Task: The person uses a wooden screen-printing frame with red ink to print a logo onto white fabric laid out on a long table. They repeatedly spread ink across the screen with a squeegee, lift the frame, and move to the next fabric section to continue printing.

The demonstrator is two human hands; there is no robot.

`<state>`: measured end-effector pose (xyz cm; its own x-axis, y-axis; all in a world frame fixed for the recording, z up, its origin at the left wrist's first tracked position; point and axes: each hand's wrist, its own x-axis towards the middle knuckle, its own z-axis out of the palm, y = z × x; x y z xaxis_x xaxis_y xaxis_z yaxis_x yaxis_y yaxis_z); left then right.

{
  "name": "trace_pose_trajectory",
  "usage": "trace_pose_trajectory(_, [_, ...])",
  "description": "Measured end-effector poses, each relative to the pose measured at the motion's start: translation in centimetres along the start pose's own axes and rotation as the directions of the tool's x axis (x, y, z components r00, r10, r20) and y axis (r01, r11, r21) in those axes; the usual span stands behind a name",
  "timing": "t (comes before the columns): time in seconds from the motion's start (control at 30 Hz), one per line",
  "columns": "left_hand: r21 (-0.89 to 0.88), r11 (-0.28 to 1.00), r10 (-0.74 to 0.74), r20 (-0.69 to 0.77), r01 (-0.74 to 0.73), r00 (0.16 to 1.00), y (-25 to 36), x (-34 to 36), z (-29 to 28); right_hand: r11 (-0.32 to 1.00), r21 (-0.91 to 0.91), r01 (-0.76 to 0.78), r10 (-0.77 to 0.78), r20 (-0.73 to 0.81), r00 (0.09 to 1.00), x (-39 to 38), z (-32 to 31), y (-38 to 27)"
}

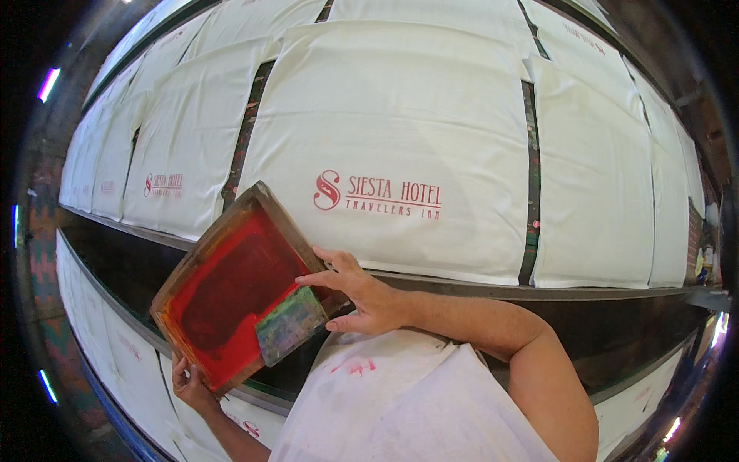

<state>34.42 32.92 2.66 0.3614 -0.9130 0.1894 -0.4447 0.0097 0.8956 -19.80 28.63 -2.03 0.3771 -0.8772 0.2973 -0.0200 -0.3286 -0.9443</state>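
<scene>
A screen printing frame with brown wooden edges and red ink inside is tilted in front of me. My left hand grips its lower left edge, fingers curled round the wood. Across the frame's right edge lies my right hand, its fingers spread and its thumb lower down, holding that side. Beneath those fingers a flat squeegee, stained green, blue and purple, rests inside the frame's lower right corner. Beyond the frame lies a white cloth bearing a dark red printed emblem and lettering near its close edge.
More white cloths lie side by side on the long sloping table, with narrow dark gaps between them. A raised ledge runs along its near side. Behind me at lower left, another row of printed cloths shows. Small containers stand far right.
</scene>
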Motion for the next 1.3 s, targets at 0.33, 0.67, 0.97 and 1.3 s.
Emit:
trace_pose_trajectory(0.33, [-0.158,0.987,0.012,0.155,0.013,0.988,-4.7,5.6,9.3,0.972,-0.127,-0.195,0.178,-0.134,0.975,-1.9,-1.2,-2.7])
trace_pose_trajectory(0.67, [-0.326,0.945,0.131,0.266,-0.039,0.955,-0.4,4.8,17.0,0.97,-0.125,-0.209,0.158,-0.33,0.931,-9.2,-4.9,-6.4])
trace_pose_trajectory(0.97, [-0.276,0.956,0.193,0.324,-0.102,0.926,7.2,-7.3,23.6,0.976,-0.128,-0.176,0.111,-0.404,0.908,-24.1,-12.9,-8.8])
trace_pose_trajectory(1.3, [-0.082,0.984,0.177,0.34,-0.158,0.923,15.7,-17.3,28.5,0.984,-0.056,-0.169,0.12,-0.487,0.865,-35.1,-20.5,-11.8])
